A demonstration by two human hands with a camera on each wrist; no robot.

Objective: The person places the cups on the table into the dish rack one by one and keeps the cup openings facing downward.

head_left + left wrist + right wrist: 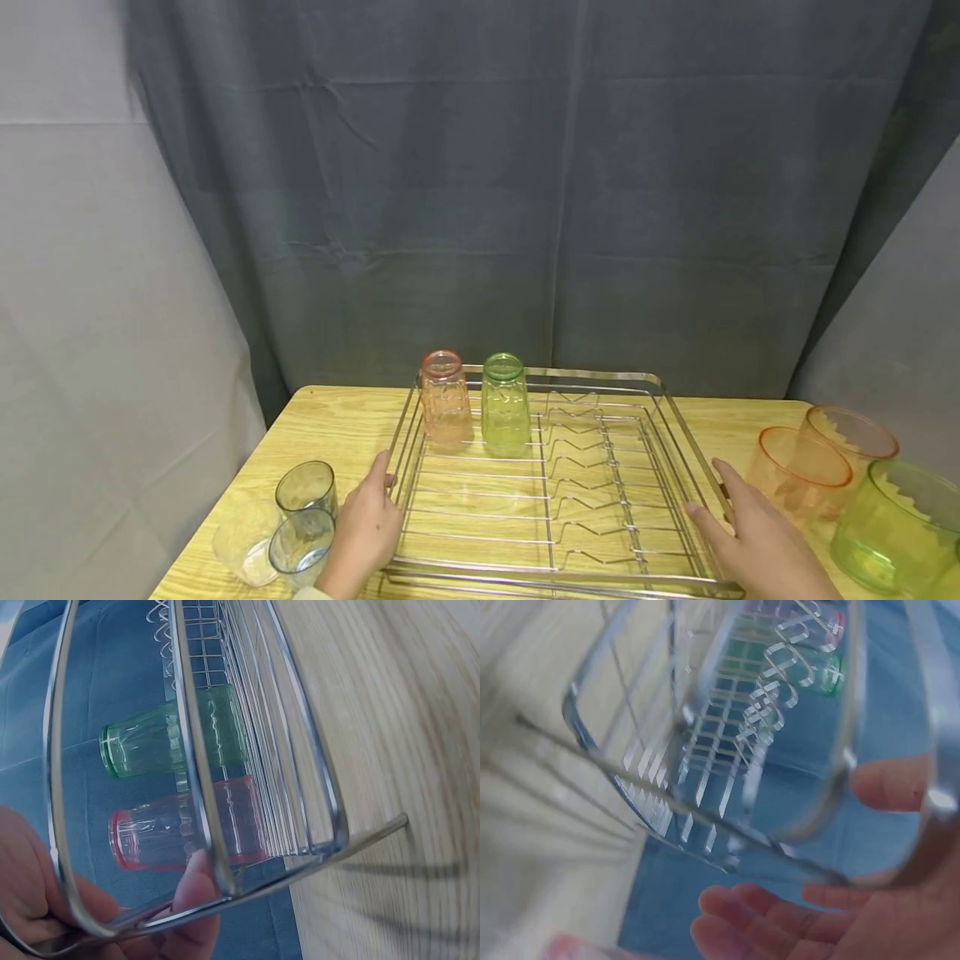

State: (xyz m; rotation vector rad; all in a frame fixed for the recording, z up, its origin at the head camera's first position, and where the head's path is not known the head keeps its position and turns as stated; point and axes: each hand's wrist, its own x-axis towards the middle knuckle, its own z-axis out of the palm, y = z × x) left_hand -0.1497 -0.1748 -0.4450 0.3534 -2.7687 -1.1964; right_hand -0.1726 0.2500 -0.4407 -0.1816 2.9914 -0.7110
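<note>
Between the left hand (367, 521), fingers curled round the left rail (403, 425), and the right hand (757, 533), whose fairly straight fingers loosely straddle the right rail (696, 450), lies a wire dish rack (547, 500), its wavy divider row (576, 500) running near to far.

Head view: I receive even, moderately bright light, with small white glints on the tabletop (337, 417) between the left grip (367, 525) and the right grip (757, 533). Left wrist view: cooler colour; soft shadows streak the tabletop beyond the left grip, and the rack (592, 374) gleams. Right wrist view: my feed is smeared, blurring wires and tabletop ahead of the right grip.
</note>
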